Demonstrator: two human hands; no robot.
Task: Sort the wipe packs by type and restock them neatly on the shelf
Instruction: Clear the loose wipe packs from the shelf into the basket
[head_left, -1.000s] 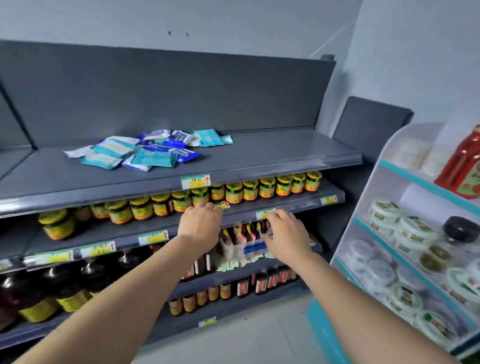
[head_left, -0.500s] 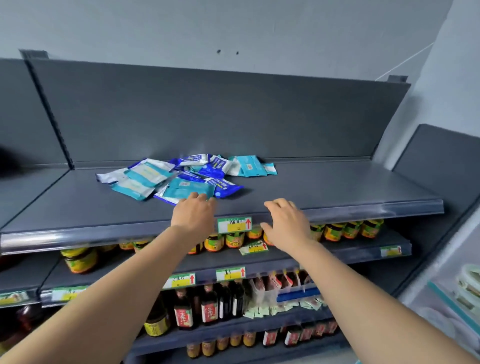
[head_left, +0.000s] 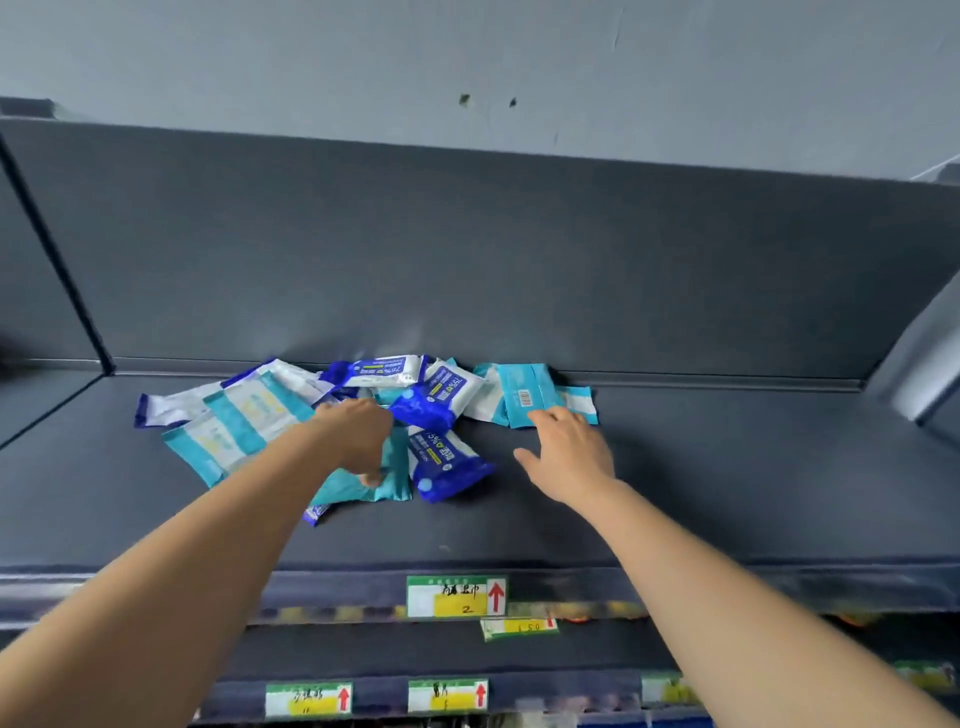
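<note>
A loose heap of wipe packs lies at the back of the top grey shelf (head_left: 727, 493). It mixes dark blue packs (head_left: 441, 467), teal and white packs (head_left: 234, 431) and plain teal packs. My left hand (head_left: 358, 436) reaches into the middle of the heap and its curled fingers and thumb grip a teal pack (head_left: 397, 483) at the front. My right hand (head_left: 569, 447) is spread flat, with its fingertips at the near edge of a teal pack with a barcode (head_left: 524, 389) on the heap's right side.
The shelf's back panel (head_left: 519, 260) stands right behind the heap. A divider post (head_left: 57, 260) bounds the shelf at the left. A price label (head_left: 454, 596) sits on the front rail, with more labels on lower shelf rails below.
Both hands have risen from the lower shelves and the shelf's front edge onto the top shelf. The left now grips a teal pack and the right touches the barcode pack. The view has moved closer.
</note>
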